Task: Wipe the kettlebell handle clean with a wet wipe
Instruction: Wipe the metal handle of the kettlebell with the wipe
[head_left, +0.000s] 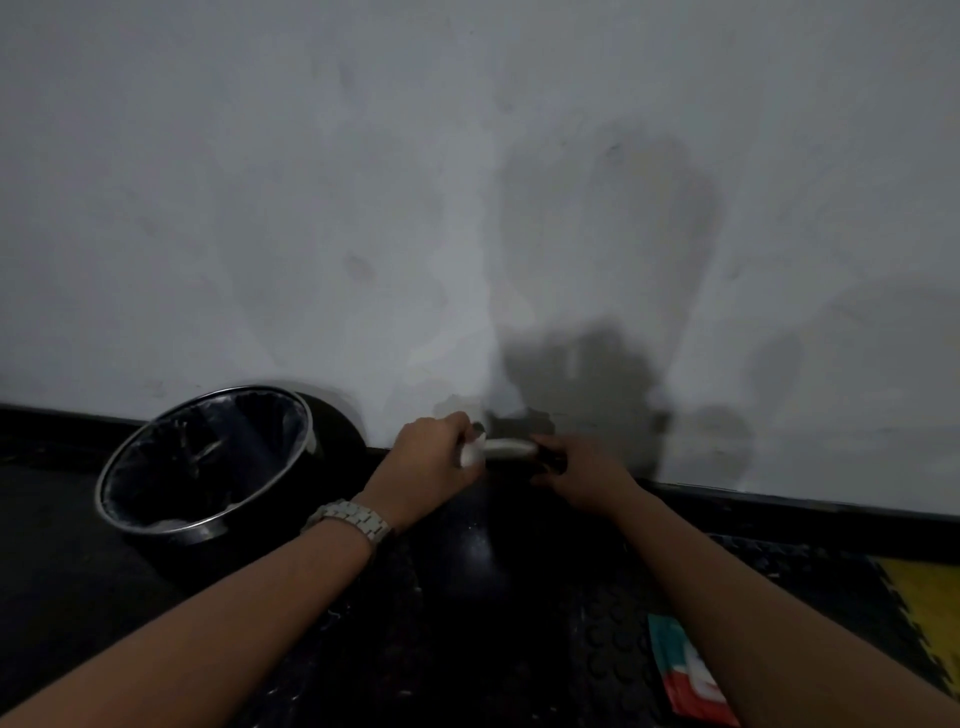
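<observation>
Black glossy kettlebell (470, 551), left hand (431, 457) gripping white wet wipe (485, 449) on handle, right hand (582, 475) clasping handle

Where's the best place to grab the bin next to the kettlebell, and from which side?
Judging by its pose, take the bin by its metal rim, from above on the near-left side: it tilts its open mouth up toward the camera, and the left hand is closest.

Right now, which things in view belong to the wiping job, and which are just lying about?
In the job: kettlebell, its handle, wet wipe, left hand, right hand.

Lying about: lined bin, wipes packet, yellow mat, wristwatch.
</observation>
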